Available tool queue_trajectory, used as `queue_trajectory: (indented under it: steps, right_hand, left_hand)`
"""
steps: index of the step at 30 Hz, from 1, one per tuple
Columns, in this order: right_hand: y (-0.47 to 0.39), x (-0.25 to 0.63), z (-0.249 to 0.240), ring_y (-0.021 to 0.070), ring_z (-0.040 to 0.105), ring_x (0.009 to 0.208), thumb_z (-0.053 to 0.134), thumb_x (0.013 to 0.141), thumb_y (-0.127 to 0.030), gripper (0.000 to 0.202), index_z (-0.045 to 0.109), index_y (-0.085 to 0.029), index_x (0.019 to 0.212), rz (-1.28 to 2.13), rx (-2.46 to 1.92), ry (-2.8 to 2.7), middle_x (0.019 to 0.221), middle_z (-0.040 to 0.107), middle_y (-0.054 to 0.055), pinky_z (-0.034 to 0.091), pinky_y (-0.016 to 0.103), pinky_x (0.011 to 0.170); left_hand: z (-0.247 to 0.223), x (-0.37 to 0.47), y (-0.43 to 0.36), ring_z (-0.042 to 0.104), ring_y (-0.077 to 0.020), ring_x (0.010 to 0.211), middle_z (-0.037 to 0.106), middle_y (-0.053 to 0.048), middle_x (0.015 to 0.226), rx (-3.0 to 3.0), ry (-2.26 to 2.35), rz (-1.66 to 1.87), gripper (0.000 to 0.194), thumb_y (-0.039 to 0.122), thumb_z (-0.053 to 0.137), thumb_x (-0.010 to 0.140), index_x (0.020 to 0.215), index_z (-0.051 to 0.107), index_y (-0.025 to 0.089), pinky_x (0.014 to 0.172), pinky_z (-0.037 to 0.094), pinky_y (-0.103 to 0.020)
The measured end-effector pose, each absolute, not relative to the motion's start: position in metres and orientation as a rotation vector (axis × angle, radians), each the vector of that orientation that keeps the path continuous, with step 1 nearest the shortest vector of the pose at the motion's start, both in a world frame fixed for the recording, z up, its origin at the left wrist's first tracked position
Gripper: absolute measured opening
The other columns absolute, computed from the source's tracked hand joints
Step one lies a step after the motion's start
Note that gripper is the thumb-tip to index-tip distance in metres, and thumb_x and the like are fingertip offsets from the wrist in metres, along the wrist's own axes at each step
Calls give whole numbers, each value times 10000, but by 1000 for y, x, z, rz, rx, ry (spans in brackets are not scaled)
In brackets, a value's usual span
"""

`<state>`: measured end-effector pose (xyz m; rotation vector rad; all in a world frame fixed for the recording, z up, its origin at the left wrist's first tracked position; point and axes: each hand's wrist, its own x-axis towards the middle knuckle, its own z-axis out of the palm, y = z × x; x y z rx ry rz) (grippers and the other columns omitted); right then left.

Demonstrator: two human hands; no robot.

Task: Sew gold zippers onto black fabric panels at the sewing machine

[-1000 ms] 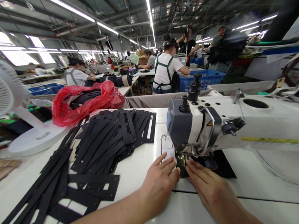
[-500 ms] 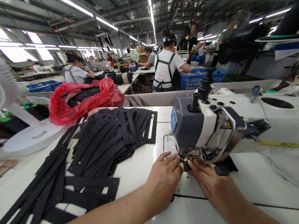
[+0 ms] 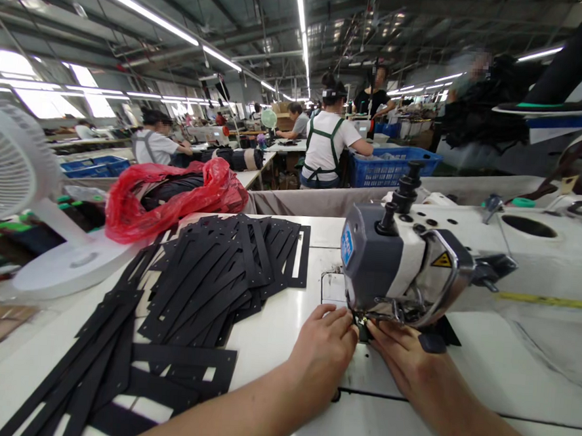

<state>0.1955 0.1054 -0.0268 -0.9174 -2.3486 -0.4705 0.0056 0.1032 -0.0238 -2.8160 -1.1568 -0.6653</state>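
A grey and white sewing machine (image 3: 382,250) stands on the white table. Under its needle area lies a small part of a black piece (image 3: 364,332). My left hand (image 3: 325,351) is at the left of the needle, fingers bent together, its fingertips at that piece. From the right, my right hand (image 3: 408,357) reaches in under the machine head, fingers close together and pressing on the black piece; the fingertips are partly hidden. Another black corner (image 3: 446,331) shows behind my right hand. A heap of flat black pieces with slots (image 3: 208,279) spreads left of the hands.
A red plastic bag (image 3: 174,198) holding dark material lies behind the heap. A white fan (image 3: 67,250) stands at the left. A grey cloth edge (image 3: 296,201) runs behind the table. Beyond are a blue basket (image 3: 387,170) and several people at work.
The whole view has shifted slightly, with the scene sitting a little lower and further right. Both hands keep their places at the needle area. A blurred person at the back right has moved right.
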Motion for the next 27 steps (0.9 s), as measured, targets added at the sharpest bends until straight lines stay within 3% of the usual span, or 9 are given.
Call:
queue_trajectory:
  steps: [13, 21, 27]
  right_hand:
    - [107, 197, -35, 160, 666, 824, 366, 911, -157, 303, 659, -160, 989, -403, -965, -2297, 919, 700, 69, 554, 266, 758]
    - [114, 205, -45, 193, 661, 870, 462, 897, -258, 237, 649, -187, 1025, -238, -1094, -2289, 987, 688, 63, 540, 334, 821]
    - [115, 206, -45, 201, 663, 848, 471, 898, -299, 253, 646, -169, 1025, -201, -1121, -2278, 997, 683, 73, 558, 340, 772]
  left_hand:
    - [-34, 6, 107, 576, -193, 1017, 655, -67, 1032, -2746, -1197, -795, 105, 170, 507, 866, 903, 604, 155, 942, 375, -351]
    - [-35, 3, 108, 582, -189, 1013, 656, -64, 1048, -2724, -1188, -786, 96, 176, 525, 875, 899, 616, 158, 951, 368, -346]
    - [-35, 3, 110, 589, -187, 990, 665, -58, 1001, -2752, -1175, -775, 109, 167, 512, 883, 870, 620, 155, 925, 378, -338]
